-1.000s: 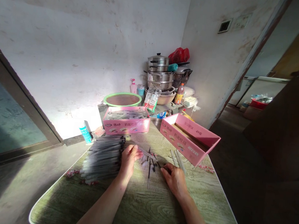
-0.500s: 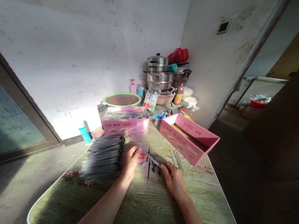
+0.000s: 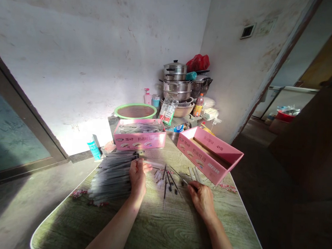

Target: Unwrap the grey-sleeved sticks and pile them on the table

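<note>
My left hand (image 3: 138, 178) is closed at the right edge of a pile of slim grey, translucent sleeves (image 3: 111, 176) with dark ends. A pale translucent sleeve (image 3: 157, 165) sticks out to the right from its fingers, blurred by motion. My right hand (image 3: 202, 199) pinches a thin dark stick (image 3: 177, 173) that slants up to the left. Between the hands, several loose dark sticks (image 3: 165, 187) and small clear pieces (image 3: 159, 176) lie on the table. A few pale strips (image 3: 195, 174) rest beyond my right hand.
A pink box (image 3: 140, 142) filled with similar sleeves stands at the back left of the wood-patterned table (image 3: 169, 232). Another pink box (image 3: 203, 158) sits at the back right. Behind are a green-rimmed basin (image 3: 134, 117), stacked pots (image 3: 177, 89) and a bottle (image 3: 198, 105).
My hands have moved apart, the left toward the pile and the right outward. The pale strip held between them is now apart into a sleeve on the left and a dark stick on the right.
</note>
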Action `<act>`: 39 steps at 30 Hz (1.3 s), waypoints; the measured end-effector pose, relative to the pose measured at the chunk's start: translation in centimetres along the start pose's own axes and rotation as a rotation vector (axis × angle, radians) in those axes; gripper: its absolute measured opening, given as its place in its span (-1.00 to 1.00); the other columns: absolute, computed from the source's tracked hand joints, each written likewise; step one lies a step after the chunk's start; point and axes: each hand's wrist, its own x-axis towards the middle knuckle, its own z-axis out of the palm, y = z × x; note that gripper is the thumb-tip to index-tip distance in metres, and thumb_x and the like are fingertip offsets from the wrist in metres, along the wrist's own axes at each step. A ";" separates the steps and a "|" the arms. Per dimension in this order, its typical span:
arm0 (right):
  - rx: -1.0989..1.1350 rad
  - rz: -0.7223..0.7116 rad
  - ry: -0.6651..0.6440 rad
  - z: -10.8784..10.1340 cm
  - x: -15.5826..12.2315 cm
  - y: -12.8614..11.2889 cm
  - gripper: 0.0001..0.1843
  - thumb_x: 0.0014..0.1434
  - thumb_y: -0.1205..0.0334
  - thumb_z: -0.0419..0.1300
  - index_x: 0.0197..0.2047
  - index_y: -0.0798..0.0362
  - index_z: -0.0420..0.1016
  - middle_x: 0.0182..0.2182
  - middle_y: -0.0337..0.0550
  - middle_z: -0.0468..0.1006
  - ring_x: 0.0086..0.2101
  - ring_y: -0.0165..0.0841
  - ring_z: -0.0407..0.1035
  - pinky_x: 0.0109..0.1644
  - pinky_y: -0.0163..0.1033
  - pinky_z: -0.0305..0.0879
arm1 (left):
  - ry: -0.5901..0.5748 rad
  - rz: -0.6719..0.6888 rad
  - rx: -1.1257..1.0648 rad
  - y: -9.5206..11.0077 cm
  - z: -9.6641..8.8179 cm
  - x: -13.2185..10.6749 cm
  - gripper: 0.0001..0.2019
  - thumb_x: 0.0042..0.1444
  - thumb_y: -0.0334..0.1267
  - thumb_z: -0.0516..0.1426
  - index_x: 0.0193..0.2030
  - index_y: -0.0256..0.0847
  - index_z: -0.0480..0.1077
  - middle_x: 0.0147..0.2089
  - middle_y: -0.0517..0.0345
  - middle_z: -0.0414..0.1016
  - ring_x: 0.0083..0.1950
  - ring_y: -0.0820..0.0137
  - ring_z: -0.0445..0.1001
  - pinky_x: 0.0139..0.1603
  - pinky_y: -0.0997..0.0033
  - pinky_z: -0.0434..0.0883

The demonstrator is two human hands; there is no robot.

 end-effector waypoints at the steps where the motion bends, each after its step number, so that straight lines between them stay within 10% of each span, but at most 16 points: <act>1: -0.051 0.024 0.001 -0.1 0.0 -0.1 -0.70 0.27 0.21 0.06 -0.30 0.00 0.62 -0.41 -0.10 0.65 -0.35 -0.22 0.54 -0.31 -0.26 0.24 | 0.002 0.006 0.002 0.0 0.0 0.0 -0.67 0.16 0.06 0.14 -0.22 -0.18 0.30 -0.44 0.21 0.49 -0.40 0.38 0.55 -0.25 0.33 0.54; 22: 0.189 -0.100 -0.090 0.9 -0.5 -1.8 -0.62 0.29 0.01 0.06 -0.31 0.01 0.62 -0.50 -0.16 0.59 -0.46 -0.27 0.46 -0.32 -0.25 0.29 | -0.477 -0.233 0.045 0.2 2.4 -2.9 -0.66 0.00 0.00 0.29 -0.27 -0.26 0.46 -0.40 0.08 0.53 -0.43 0.35 0.53 -0.40 0.37 0.52; 29: -0.257 0.217 0.017 -0.6 0.1 0.3 -0.62 0.30 0.02 0.00 -0.25 0.01 0.58 -0.38 0.01 0.66 -0.32 -0.16 0.57 -0.38 -0.26 0.25 | -0.396 0.028 0.259 -0.5 1.2 -1.7 -0.78 0.07 -0.18 0.24 -0.16 -0.21 0.53 -0.31 0.02 0.57 -0.38 0.33 0.52 -0.35 0.36 0.47; 39: -0.535 0.401 -0.016 -1.7 0.1 1.2 -0.60 0.30 -0.02 -0.01 -0.19 0.01 0.57 -0.33 0.15 0.67 -0.32 -0.03 0.58 -0.38 -0.16 0.30 | -0.151 0.475 0.758 4.7 -3.1 2.6 -0.84 0.12 -0.32 0.14 -0.28 -0.07 0.58 -0.22 0.02 0.56 -0.10 0.15 0.47 0.06 0.20 0.35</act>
